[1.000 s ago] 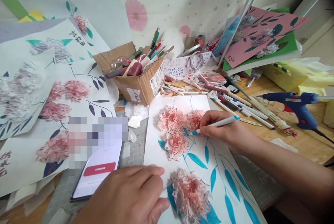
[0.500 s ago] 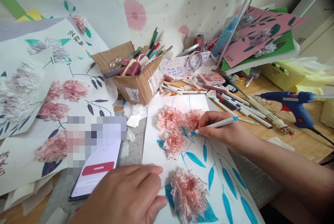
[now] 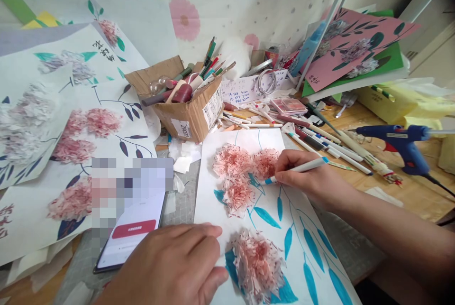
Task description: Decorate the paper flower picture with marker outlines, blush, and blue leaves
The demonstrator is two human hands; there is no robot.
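Observation:
On the white paper (image 3: 209, 205) are several ruffled pink paper flowers (image 3: 258, 260) and blue marker-drawn leaves (image 3: 267, 217) on thin stems. My right hand (image 3: 296, 172) pinches a white felt-tip pen (image 3: 310, 164) with blue ends. Its tip points left, close to a small blue leaf (image 3: 254, 180) among the three upper flowers; whether it touches the paper I cannot tell. My left hand (image 3: 181, 262) rests at the paper's left edge, fingers loosely bent and holding nothing, with the thumb apart near the lower flower.
A phone (image 3: 142, 219) lies left of the paper. Behind it stands a cardboard box (image 3: 192, 115) of pens and tools. Pens and pencils (image 3: 327, 141) are strewn at the right, near a blue glue gun (image 3: 401, 141). Finished flower pictures (image 3: 117, 153) cover the left side.
My right hand and the pen have shifted slightly to the right, so the pen tip is farther from the small leaf. My left hand stays in place.

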